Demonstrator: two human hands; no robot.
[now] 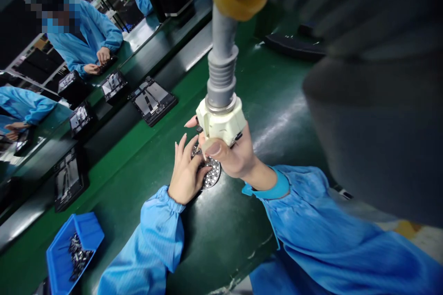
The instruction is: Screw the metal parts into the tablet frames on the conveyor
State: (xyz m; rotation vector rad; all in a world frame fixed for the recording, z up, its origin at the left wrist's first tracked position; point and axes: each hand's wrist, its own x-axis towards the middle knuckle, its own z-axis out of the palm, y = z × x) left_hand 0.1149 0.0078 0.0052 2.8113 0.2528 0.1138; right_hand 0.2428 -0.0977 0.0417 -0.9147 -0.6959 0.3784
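Head view shows us a green table [214, 249] running across the scene, with co-workers [90, 27] in blue sleeves seated along its far side. A grey hose [223, 37] comes down over the middle, ending in a cream nozzle [221, 122]. Our right hand [238, 161] has its fingers closed around that nozzle, thumb pressed on the near side. Our left hand [183, 177] lies just beside it, fingers loosely curled over the round plate [212, 176]; we cannot tell whether the fingertips pinch anything. At the lower left sits a blue bin [57, 262] holding small dark parts [79, 258]. Flat devices [152, 101] lie beyond our left hand. The round plate, dotted with pale circles, rests on the table, partly under both hands.
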